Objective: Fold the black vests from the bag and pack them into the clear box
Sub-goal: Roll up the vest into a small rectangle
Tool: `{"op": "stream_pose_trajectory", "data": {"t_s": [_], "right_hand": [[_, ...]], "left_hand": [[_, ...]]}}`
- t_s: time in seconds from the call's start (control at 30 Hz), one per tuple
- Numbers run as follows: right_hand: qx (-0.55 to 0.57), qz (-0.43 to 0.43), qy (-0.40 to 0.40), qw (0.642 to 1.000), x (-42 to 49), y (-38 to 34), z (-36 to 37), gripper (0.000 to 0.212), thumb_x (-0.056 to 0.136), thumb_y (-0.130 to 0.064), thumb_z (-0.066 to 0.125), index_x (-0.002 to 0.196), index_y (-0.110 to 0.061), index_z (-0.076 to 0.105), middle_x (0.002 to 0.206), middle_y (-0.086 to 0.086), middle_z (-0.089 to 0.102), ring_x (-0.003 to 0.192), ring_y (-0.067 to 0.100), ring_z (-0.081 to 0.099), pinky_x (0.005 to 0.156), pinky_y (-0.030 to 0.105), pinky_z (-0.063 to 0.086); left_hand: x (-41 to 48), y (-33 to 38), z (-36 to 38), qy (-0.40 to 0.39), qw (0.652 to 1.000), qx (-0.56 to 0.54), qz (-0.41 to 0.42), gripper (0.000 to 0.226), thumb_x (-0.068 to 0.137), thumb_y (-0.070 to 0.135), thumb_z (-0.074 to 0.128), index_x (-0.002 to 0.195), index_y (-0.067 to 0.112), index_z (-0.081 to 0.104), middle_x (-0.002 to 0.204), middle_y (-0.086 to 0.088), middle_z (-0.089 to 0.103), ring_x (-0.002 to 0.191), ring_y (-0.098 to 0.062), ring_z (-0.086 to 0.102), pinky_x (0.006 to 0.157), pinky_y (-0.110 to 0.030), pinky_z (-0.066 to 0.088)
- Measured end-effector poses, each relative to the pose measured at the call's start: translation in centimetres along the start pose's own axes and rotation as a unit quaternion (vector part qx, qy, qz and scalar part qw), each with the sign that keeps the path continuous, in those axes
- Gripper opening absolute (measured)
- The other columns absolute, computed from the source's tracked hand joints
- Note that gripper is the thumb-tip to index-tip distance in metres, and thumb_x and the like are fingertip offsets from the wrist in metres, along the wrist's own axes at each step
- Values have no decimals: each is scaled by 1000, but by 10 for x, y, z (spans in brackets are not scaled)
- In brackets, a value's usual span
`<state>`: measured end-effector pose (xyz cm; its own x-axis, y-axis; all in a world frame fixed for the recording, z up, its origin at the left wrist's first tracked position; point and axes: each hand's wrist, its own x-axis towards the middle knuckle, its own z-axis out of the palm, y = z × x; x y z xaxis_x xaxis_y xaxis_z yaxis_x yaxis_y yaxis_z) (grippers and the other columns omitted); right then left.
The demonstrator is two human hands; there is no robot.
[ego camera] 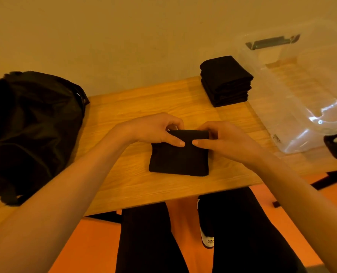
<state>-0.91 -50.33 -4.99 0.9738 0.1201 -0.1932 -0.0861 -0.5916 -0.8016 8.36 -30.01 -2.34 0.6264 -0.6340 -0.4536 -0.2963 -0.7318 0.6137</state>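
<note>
Head view, single frame. I see a black vest [178, 160] near the middle of the wooden table [144, 186], folded to a soft, matte, roughly square pad. Its far edge is turned up into a rounded roll.

Left hand [153, 129]: fingers curled behind the roll, thumb flat on the near side, pinching the cloth.
Right hand [224, 140]: same grip from the other side. The thumb tips nearly meet at the centre.

The curled fingers hide the far face of the roll, and the black fabric shows almost no seams or layers. I cannot tell how many folds it has.

A neat stack of folded vests [225, 81] sits at the far edge of the table, just beside the clear box [301, 91]. The box is glossy see-through plastic with a grey clip at the far end and a black clip at the near end, cut off by the right frame edge.

The bag [31, 125], slumped and dark with a slight sheen, fills the left of the table. Its opening is not discernible.

Below the table edge are black trousers, a white shoe [207, 238] and an orange floor.
</note>
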Motion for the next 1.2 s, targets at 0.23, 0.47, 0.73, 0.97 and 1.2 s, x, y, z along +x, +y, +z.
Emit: {"op": "stream_pose_trajectory", "data": {"t_s": [0.23, 0.47, 0.73, 0.97, 1.2], "right_hand": [[69, 80, 26, 994, -11, 17, -7, 16, 91, -33, 72, 104, -24, 70, 98, -3, 66, 87, 7, 60, 66, 21, 42], [88, 164, 164, 969, -25, 41, -27, 26, 91, -40, 71, 107, -19, 66, 95, -1, 63, 82, 10, 59, 66, 27, 44], [-13, 175, 253, 951, -42, 59, -28, 46, 98, -44, 59, 134, -17, 48, 94, -2, 60, 76, 5, 55, 57, 22, 43], [-283, 129, 280, 908, -80, 39, -5, 55, 95, -48, 58, 135, -11, 49, 113, 9, 54, 80, 24, 60, 59, 28, 42], [-390, -21, 210, 896, -58, 55, 13, 65, 105, -54, 30, 153, -11, 41, 158, 13, 39, 150, 27, 31, 120, 42, 24]], "left_hand": [[1, -14, 1, 2, 997, -66, -45, 49, 77, 27, 87, 120, 30, 63, 123, 6, 70, 111, -13, 67, 98, -38, 54], [46, 19, 13, 119, 981, -151, 6, 43, 87, 15, 79, 126, 26, 62, 113, 0, 72, 103, -11, 70, 88, -28, 55], [100, 51, 34, 194, 973, -104, 66, 25, 94, 26, 71, 119, 24, 65, 102, 12, 68, 95, 0, 67, 78, -15, 50], [61, 31, 67, 312, 882, 213, 282, 47, 104, 40, 45, 142, 16, 57, 150, -4, 52, 141, -17, 43, 117, -36, 33], [60, 18, 75, 101, 901, 362, 217, 95, 94, 76, 29, 162, 23, -10, 169, 5, -19, 152, -6, -23, 125, -30, -12]]}}
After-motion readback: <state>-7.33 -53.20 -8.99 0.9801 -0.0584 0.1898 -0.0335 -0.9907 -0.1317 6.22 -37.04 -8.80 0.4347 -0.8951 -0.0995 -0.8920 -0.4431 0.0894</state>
